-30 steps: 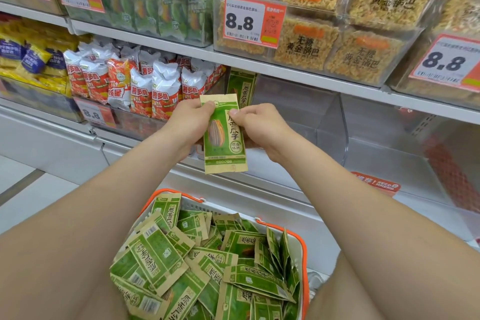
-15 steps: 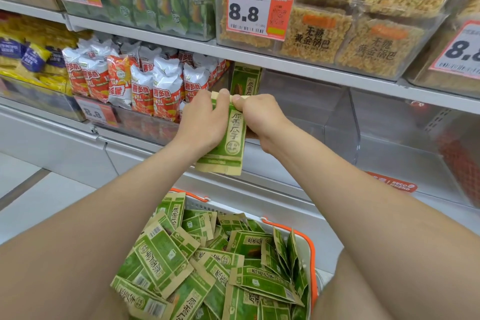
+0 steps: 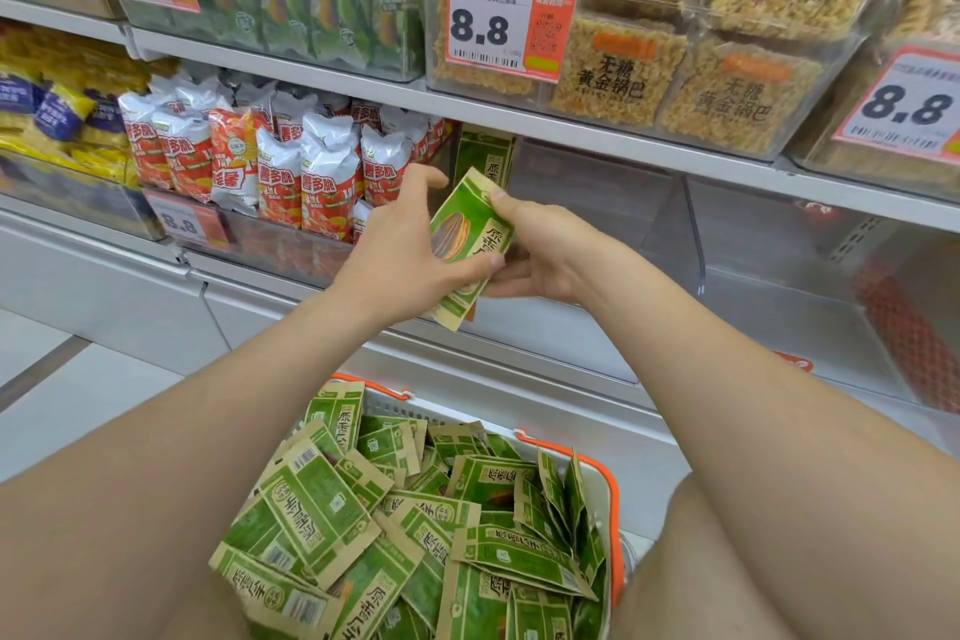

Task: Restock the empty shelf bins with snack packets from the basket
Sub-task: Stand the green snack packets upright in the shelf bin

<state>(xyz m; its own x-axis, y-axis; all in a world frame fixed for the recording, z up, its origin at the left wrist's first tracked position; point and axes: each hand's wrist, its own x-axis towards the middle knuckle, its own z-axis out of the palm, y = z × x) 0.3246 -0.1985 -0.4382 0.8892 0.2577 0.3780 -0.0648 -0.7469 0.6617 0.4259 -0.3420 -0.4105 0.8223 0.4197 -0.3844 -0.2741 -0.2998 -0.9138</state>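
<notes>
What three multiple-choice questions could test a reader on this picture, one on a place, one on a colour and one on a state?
1. Where is the standing packet?
A) in the clear bin behind the hands
B) on the top shelf
C) on the floor

2. What colour is the rim of the basket?
A) blue
B) orange
C) black

3. How is the held packet kept up?
A) it lies in the basket
B) one hand alone holds it
C) the left hand and the right hand both hold it

Answers:
1 A: it stands upright at the left end of the clear bin.
2 B: the orange edge runs along the far and right sides.
3 C: each hand touches it, above the basket.
</notes>
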